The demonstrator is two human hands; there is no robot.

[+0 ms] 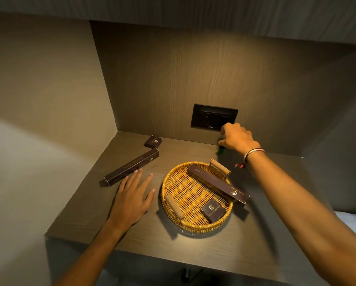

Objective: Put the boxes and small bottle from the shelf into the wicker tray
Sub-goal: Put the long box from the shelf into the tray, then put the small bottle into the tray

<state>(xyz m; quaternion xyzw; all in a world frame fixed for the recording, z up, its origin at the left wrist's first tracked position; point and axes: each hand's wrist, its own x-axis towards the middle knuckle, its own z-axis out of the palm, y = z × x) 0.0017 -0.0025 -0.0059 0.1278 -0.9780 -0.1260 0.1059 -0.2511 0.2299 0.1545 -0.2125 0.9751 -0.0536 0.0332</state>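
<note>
A round wicker tray point(174, 187) with two wooden handles sits mid-shelf. Inside it lie a long dark brown box point(218, 185), its end jutting over the right rim, and a small dark box point(213, 210). On the shelf to the left lie another long dark box point(131, 167) and, behind it, a small dark box point(153, 141). My left hand point(131, 198) rests flat and open on the shelf, fingertips touching the long box. My right hand point(238, 139) is at the back wall, fingers closed around a small green bottle point(221, 150), mostly hidden by the hand.
The wooden shelf point(131, 234) is a niche closed by a wall on the left and a back panel. A black socket plate point(213, 117) is mounted on the back panel just above my right hand. A wooden overhang runs across the top.
</note>
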